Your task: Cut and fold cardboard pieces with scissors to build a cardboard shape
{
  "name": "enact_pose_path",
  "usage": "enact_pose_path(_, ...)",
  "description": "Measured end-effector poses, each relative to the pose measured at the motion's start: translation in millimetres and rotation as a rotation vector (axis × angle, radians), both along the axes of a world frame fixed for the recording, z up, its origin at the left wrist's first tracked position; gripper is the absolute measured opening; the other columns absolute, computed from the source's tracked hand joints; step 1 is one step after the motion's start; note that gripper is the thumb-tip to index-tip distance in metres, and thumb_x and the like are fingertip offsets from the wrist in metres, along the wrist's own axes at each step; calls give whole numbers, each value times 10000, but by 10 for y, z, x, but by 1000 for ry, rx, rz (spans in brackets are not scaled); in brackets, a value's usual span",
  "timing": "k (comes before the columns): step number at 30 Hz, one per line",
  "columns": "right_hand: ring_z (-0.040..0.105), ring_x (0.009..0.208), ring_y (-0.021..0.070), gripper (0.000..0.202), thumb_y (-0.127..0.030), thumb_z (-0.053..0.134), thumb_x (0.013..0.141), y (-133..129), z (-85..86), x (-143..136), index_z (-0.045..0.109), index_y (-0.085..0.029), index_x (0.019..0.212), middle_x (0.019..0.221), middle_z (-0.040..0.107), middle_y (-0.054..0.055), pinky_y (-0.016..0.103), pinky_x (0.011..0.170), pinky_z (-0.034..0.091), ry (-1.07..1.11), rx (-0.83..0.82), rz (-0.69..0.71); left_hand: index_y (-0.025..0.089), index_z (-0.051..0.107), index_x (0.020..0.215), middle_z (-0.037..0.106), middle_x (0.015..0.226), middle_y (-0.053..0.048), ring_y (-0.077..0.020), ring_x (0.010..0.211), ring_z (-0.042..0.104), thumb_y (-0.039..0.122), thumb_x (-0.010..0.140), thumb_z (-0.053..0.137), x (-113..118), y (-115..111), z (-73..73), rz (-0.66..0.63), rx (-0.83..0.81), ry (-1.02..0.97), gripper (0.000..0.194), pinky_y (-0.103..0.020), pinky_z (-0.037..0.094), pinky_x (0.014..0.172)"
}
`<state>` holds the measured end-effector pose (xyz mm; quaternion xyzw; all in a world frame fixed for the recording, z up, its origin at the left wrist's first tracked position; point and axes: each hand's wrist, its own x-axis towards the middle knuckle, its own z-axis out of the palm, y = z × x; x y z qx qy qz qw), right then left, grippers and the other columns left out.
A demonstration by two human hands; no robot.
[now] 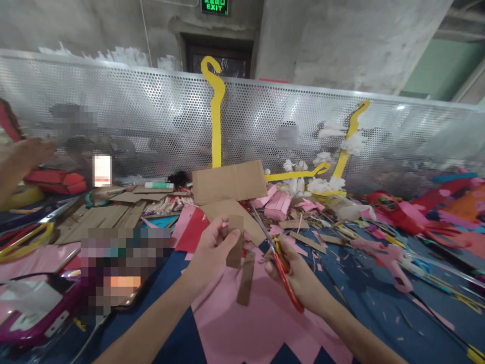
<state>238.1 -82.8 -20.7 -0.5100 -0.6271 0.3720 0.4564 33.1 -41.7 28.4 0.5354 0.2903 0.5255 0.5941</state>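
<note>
Between its thumb and fingers, my left hand (217, 242) pinches a small strip of brown cardboard (235, 247), held upright. My right hand (291, 270) is wrapped round red-handled scissors (278, 260), whose blades point up and away to the left, apart from the strip. Another narrow cardboard strip (246, 280) lies just below, over a large sheet of pink paper (261, 323) with a zigzag near edge. Behind my hands rest a cardboard piece (229, 183) and a flatter one, with a yellow hook shape (215, 111) rising behind.
A pink glue gun (390, 260) with a black cord lies at right among paper scraps. Stacked cardboard (98, 220), a glue stick (159, 185) and a purple-and-white device (34, 313) occupy the left. A perforated metal panel (151, 116) borders the back. Another person's hand (32, 154) shows at far left.
</note>
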Motion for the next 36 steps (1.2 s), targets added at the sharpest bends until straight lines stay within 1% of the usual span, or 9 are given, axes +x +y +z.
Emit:
enact_pose_path(3,571,837,208,397,-385,788,747,0,-27,20,499,-238,975,905,567,18,325,792,511,-136,91,-61,195,595,854,638,737,0,-133,664,599,300,845,679,0,2,-18,2,21,3,134,-249,492,645)
enact_pose_path(6,554,843,209,344,-351,766,771,1,-42,45,503,-234,962,911,561,20,329,808,498,-227,158,-97,188,542,719,557,608,20,-107,561,515,362,887,647,-5,3,-20,-45,51,-6,264,-224,438,550)
enact_pose_path(8,545,815,200,323,-352,749,788,-2,-32,51,495,-234,949,894,547,15,324,790,495,-227,163,-95,186,508,667,520,578,26,-94,513,480,395,884,659,-13,15,-26,-54,44,-30,336,-219,405,498)
enact_pose_path(15,568,827,208,323,-366,753,796,2,-53,64,503,-237,954,891,571,14,329,790,497,-197,151,-91,166,570,670,429,490,55,-60,410,379,463,900,630,-74,108,-107,-63,-64,-127,380,-197,297,416)
enact_pose_path(18,581,829,211,350,-384,768,783,5,-65,57,519,-236,979,892,594,18,326,785,500,-166,127,-78,168,613,737,511,573,36,-75,486,468,413,888,652,-82,128,-106,-78,-156,-222,291,-202,400,492)
enact_pose_path(21,578,797,197,344,-402,765,788,11,-41,32,516,-237,958,870,590,9,313,765,498,-105,99,-54,178,662,849,636,781,-5,-115,679,592,208,803,708,-64,137,-97,-114,-232,-313,72,-249,507,685)
enact_pose_path(25,566,748,178,353,-397,771,782,27,-10,11,491,-237,927,845,558,-9,293,715,489,-3,38,-46,178,691,889,688,924,-37,-151,856,631,49,697,695,-31,141,-96,-98,-206,-285,231,-268,515,795)
enact_pose_path(30,539,726,167,341,-358,775,774,26,4,12,487,-238,912,838,549,-17,279,679,468,50,17,-27,165,688,930,706,973,-65,-174,903,659,130,766,735,-37,169,-127,-11,-225,-248,174,-285,532,802)
enact_pose_path(36,510,688,150,364,-348,792,758,13,39,-15,468,-235,882,773,512,-38,265,652,453,68,-34,-7,218,633,1057,710,1066,-56,-177,825,704,261,852,710,-42,191,-201,-66,-224,-259,223,-323,572,732)
